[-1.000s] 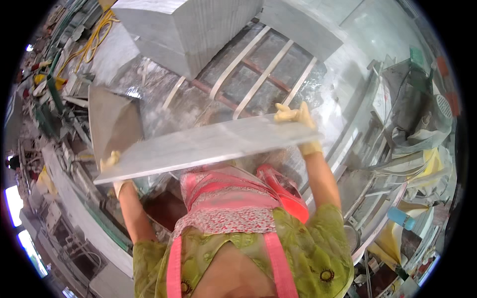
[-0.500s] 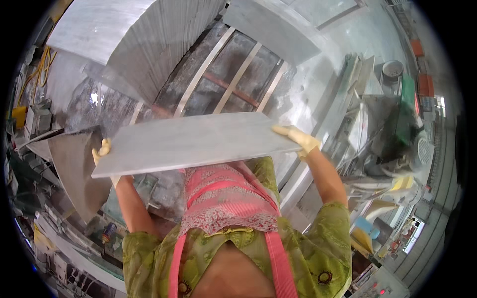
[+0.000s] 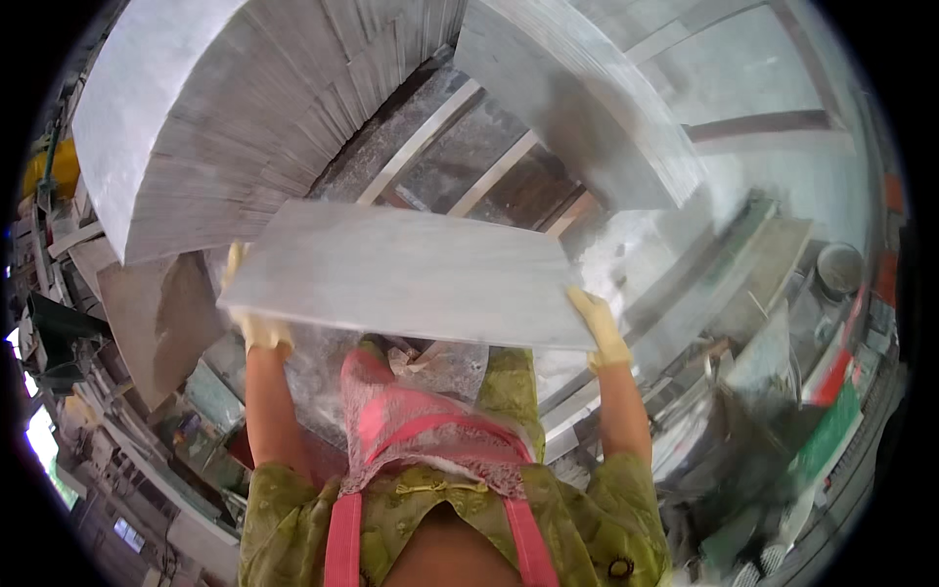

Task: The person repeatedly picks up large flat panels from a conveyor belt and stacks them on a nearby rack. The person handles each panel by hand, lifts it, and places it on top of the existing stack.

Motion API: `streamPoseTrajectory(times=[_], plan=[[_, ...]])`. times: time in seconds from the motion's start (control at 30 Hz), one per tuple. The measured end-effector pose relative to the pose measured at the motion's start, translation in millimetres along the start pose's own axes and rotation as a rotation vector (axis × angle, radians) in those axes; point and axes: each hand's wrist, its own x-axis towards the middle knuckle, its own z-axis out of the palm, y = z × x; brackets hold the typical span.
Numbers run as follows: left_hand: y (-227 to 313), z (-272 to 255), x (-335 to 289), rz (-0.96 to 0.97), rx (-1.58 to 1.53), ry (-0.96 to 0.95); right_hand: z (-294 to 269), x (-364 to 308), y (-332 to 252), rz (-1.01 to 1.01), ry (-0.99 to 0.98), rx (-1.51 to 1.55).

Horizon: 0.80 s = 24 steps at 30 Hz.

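A pale grey stone slab (image 3: pixel 411 274), flat and rectangular, is held up in front of my body between both hands. My left hand (image 3: pixel 256 318), in a cream glove, grips its left end, with fingers showing along the edge and the rest behind or under the slab. At the right end my right hand (image 3: pixel 599 328), gloved alike, clasps the short edge; the fingers beneath are hidden. Beyond the slab, a long row of upright grey slabs (image 3: pixel 264 127) stands at the far left. Another stack of slabs (image 3: pixel 577 88) stands at the far right.
Wooden rails (image 3: pixel 425 137) lie on the wet floor between the two stacks. A brown-grey broken slab (image 3: pixel 161 323) leans at my left. Stone offcuts (image 3: pixel 753 264) and a round bucket (image 3: pixel 839 271) crowd the right side.
The slab has tilted, its right end now lower and nearer me, its left end farther off. My view and body have turned; both hands keep their hold at its ends.
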Motion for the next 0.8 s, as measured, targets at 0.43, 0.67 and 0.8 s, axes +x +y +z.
streamPoseTrajectory(times=[0.43, 0.67, 0.8], plan=[[-124.1, 322.3, 197.0, -0.018, -0.142, -0.402, -77.8, 133.7, -20.0, -0.083, 0.403, 0.396], [-137.2, 344.1, 228.2, 0.139, 0.179, -0.365, -102.1, 189.5, 1.6, -0.084, 0.351, 0.496], [-135.8, 344.7, 251.7, 0.017, 0.172, -0.426, -101.8, 184.4, -8.3, -0.062, 0.34, 0.488]])
